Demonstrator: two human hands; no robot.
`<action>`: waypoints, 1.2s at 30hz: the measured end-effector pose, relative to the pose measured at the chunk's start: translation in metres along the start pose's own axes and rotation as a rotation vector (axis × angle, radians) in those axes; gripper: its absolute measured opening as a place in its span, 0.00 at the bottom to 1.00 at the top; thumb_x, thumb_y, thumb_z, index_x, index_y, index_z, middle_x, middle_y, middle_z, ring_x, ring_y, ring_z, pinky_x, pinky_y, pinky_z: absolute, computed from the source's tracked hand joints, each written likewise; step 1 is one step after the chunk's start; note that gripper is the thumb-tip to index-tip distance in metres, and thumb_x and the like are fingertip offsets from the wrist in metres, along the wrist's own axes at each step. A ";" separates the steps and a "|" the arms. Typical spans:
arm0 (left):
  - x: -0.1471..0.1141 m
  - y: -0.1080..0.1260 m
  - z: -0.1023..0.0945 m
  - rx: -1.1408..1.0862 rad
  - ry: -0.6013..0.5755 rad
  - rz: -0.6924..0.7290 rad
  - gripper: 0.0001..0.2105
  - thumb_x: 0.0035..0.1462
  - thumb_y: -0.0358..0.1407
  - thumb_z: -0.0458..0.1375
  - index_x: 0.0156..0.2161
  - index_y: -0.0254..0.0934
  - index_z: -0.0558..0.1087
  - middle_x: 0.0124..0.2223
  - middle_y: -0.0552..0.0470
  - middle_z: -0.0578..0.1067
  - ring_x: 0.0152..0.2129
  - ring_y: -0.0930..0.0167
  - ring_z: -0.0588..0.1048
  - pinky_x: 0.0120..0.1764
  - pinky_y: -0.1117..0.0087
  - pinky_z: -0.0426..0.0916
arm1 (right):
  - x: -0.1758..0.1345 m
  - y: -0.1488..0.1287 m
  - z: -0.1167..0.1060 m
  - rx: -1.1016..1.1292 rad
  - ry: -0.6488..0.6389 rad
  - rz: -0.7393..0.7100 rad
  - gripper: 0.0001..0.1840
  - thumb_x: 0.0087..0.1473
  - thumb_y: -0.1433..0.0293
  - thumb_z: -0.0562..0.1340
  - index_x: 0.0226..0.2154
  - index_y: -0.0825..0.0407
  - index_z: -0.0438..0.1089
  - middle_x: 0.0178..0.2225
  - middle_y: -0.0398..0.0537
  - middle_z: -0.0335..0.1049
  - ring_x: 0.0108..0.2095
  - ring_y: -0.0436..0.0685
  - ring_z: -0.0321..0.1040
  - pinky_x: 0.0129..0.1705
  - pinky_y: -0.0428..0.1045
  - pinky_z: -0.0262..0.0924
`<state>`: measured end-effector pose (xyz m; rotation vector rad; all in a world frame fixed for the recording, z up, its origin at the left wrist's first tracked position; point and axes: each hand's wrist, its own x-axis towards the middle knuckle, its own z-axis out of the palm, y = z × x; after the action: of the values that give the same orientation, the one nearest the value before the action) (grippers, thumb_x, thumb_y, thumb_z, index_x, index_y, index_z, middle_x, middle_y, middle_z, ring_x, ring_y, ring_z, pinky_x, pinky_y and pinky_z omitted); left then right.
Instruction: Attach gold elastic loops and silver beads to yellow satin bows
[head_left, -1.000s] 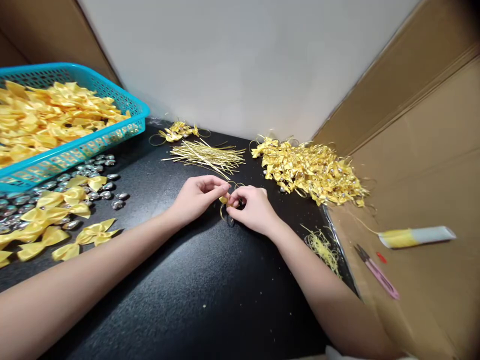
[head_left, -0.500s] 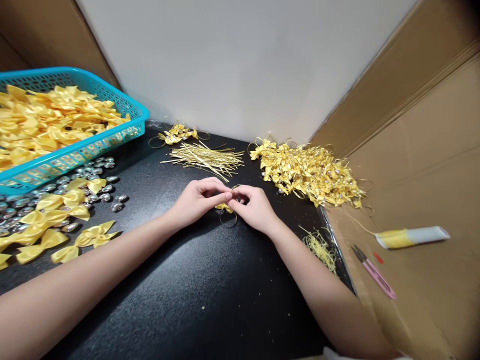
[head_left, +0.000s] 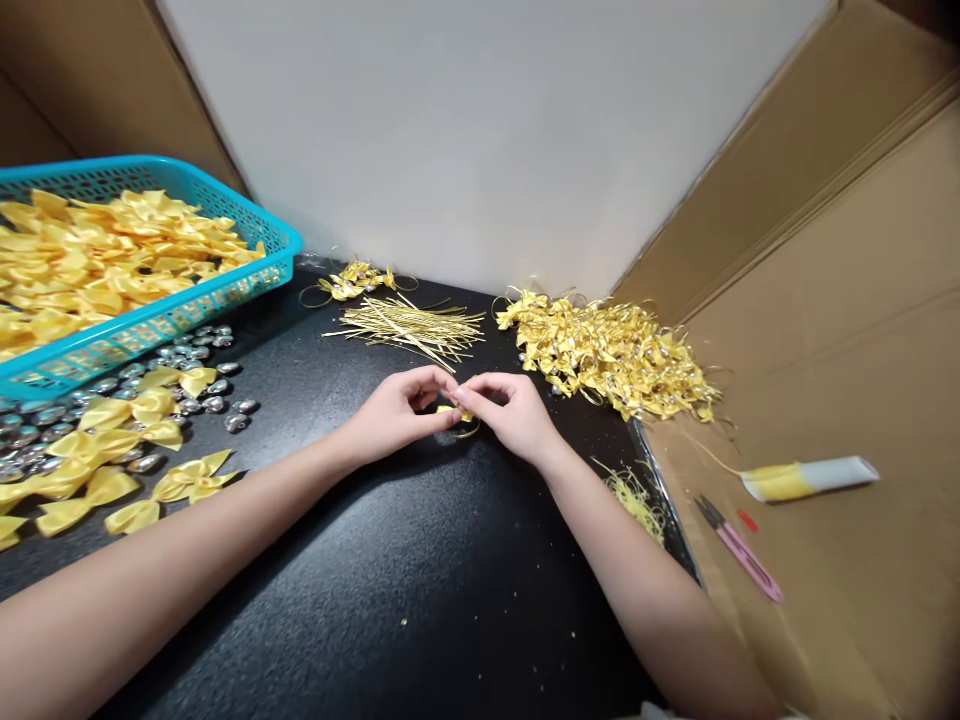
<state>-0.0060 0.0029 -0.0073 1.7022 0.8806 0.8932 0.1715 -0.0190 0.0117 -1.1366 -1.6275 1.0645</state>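
My left hand point(head_left: 401, 410) and my right hand point(head_left: 510, 415) meet over the middle of the black table, fingertips pinched together. Between them is a small yellow ribbon bow point(head_left: 466, 414), mostly covered by the fingers. A thin gold cord point(head_left: 469, 433) curves out below it. Both hands are closed on this bow and its cord; which fingers hold which part is hidden. Just behind the hands lies a bundle of cut gold cords point(head_left: 412, 328). Loose yellow bows point(head_left: 191, 478) and silver beads point(head_left: 237, 423) are spread beside my left forearm.
A turquoise basket point(head_left: 289, 262) of yellow bows stands at the left. Finished-looking bows with cord loops are heaped in a pile point(head_left: 615, 355) at right; a few more point(head_left: 356, 280) lie at the back. Thread scraps point(head_left: 634, 503), pink thread snips point(head_left: 742, 555) and a thread spool point(head_left: 814, 478) are on the right.
The fingers have shifted around the bow, and the left index finger and thumb are farther apart. The cord loop below the hands shows less. The camera view has tilted slightly.
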 end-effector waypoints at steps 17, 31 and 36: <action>-0.004 0.005 0.008 -0.031 -0.106 0.014 0.09 0.49 0.37 0.64 0.33 0.35 0.72 0.30 0.53 0.73 0.30 0.69 0.72 0.37 0.68 0.69 | 0.000 -0.015 -0.004 0.176 0.026 0.025 0.11 0.50 0.61 0.65 0.29 0.51 0.73 0.24 0.41 0.73 0.26 0.51 0.70 0.35 0.48 0.67; -0.008 0.006 0.010 0.279 -0.063 0.212 0.08 0.51 0.37 0.62 0.26 0.35 0.71 0.26 0.55 0.71 0.25 0.73 0.66 0.30 0.73 0.60 | -0.010 -0.038 0.029 0.640 0.398 0.360 0.09 0.52 0.63 0.63 0.28 0.52 0.66 0.21 0.37 0.65 0.19 0.46 0.62 0.24 0.45 0.68; -0.010 0.001 0.010 0.343 0.028 0.146 0.05 0.51 0.35 0.61 0.27 0.35 0.72 0.25 0.56 0.71 0.23 0.74 0.64 0.27 0.73 0.57 | -0.006 -0.031 0.029 0.818 0.598 0.443 0.06 0.55 0.68 0.59 0.29 0.51 0.63 0.20 0.34 0.60 0.19 0.44 0.57 0.30 0.49 0.72</action>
<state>-0.0013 -0.0103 -0.0102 2.0754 0.9801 0.9019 0.1386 -0.0361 0.0323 -1.0937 -0.3915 1.3187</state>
